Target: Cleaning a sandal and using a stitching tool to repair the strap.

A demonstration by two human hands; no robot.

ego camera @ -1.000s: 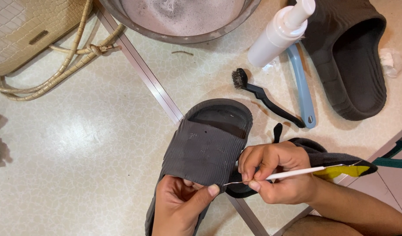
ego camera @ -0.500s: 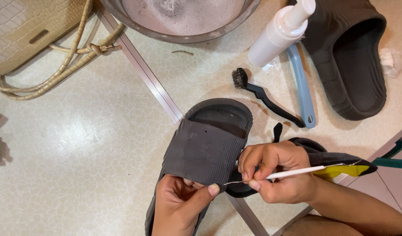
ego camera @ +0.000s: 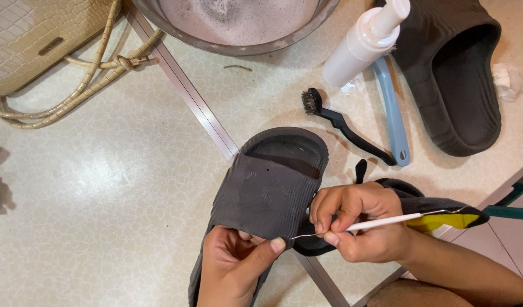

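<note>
My left hand (ego camera: 230,267) pinches grey slide sandal (ego camera: 267,193) strap; right hand (ego camera: 358,222) grips white-handled pick (ego camera: 381,223), tip at strap edge. Second sandal (ego camera: 455,74) untouched.

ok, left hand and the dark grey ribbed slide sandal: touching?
Touching. Head view: the left hand grips the dark grey ribbed slide sandal, thumb pressed on the strap's lower edge.

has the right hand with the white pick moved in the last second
No. The right hand holds the white-handled pick at the same spot beside the grey slipper, no nearer the black brush than before.
</note>
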